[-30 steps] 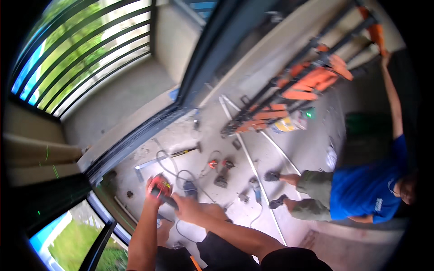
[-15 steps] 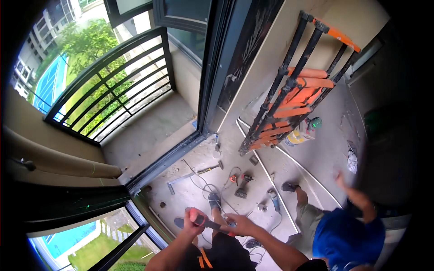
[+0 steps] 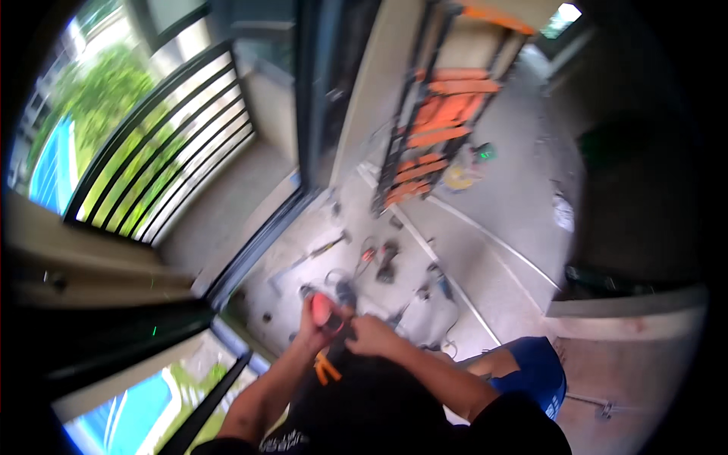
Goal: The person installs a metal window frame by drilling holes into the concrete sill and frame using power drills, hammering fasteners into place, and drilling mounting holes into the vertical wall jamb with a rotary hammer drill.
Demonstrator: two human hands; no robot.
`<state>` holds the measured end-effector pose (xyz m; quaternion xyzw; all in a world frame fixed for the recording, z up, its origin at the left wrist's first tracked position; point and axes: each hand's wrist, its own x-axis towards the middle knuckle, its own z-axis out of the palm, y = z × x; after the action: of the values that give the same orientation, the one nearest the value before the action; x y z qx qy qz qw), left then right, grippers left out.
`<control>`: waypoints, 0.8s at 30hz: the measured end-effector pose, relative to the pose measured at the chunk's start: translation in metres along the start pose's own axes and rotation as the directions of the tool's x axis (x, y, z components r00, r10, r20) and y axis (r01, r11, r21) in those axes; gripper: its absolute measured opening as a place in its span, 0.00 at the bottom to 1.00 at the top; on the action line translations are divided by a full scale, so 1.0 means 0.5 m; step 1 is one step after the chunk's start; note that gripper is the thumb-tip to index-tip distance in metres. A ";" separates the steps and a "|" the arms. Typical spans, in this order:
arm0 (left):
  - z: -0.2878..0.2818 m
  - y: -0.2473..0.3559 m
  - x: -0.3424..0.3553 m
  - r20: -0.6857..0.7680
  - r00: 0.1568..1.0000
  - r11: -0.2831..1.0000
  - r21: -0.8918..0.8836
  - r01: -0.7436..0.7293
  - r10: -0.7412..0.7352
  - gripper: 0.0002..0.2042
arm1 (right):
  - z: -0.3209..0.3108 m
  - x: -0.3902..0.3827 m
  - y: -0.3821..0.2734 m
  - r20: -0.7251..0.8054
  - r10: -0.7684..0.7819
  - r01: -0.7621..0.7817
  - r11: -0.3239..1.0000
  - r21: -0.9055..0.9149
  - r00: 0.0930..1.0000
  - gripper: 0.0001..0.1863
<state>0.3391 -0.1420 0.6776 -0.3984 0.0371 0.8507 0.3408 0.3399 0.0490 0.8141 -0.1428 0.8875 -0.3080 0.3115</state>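
Close in front of my body, my left hand [image 3: 309, 327] is closed round a red and dark-grey tool [image 3: 323, 309], whose exact kind I cannot make out. Its red end points up between thumb and fingers. Pressed against the tool's dark part is my right hand [image 3: 371, 335], with its fingers curled. Motion blur and the hands themselves hide some of the grip. On the floor beyond lie a hammer-like tool with a yellow-and-black handle [image 3: 326, 247], a cordless drill [image 3: 387, 262] and a blue corded power tool [image 3: 440, 280].
An orange-and-black folding ladder [image 3: 436, 125] leans by the wall, with a bucket [image 3: 459, 178] beside it. A long white strip [image 3: 447, 269] crosses the floor. To the left are a window frame [image 3: 262, 243] and a balcony railing [image 3: 163, 144]. A person in blue [image 3: 535, 371] is at my right.
The view has swung, shifting the ladder and floor tools up and left. My hands have come closer together, with the tool turned more upright. The co-worker's raised hand has left view.
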 end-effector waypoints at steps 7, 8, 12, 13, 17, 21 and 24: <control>0.058 -0.015 -0.023 -0.092 0.989 0.965 -0.226 -0.132 0.114 0.26 | -0.048 0.081 0.019 0.192 0.048 -0.070 0.992 0.110 0.980 0.16; 0.058 -0.011 -0.021 -0.072 0.987 0.948 -0.278 -0.156 0.142 0.26 | -0.048 0.101 0.026 0.234 0.010 -0.031 0.996 0.087 0.972 0.16; 0.064 0.005 0.018 -0.042 0.974 0.932 -0.281 -0.227 0.225 0.27 | -0.061 0.178 0.065 0.217 -0.090 0.091 0.996 0.004 0.972 0.16; 0.045 0.020 0.035 -0.078 0.976 0.949 -0.232 -0.214 0.201 0.29 | -0.080 0.202 0.071 0.229 -0.104 0.104 0.995 0.014 0.968 0.16; -0.184 0.107 0.042 -0.347 0.853 0.707 0.706 -0.037 0.391 0.33 | -0.211 0.278 0.045 0.246 -0.046 0.070 0.994 -0.089 0.968 0.13; -0.355 0.127 -0.158 -0.741 -0.047 0.691 0.600 0.403 0.670 0.22 | -0.302 0.335 0.153 0.200 -0.054 0.121 0.933 -0.339 0.978 0.12; -0.382 0.178 -0.242 -0.735 0.042 0.644 0.619 0.450 0.677 0.14 | -0.369 0.351 0.202 0.155 -0.039 0.102 0.902 -0.421 0.987 0.11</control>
<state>0.4640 -0.3406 0.6140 -0.6759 0.6435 0.2491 0.2590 0.0813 0.1330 0.7822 -0.2611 0.9030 -0.1062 0.3243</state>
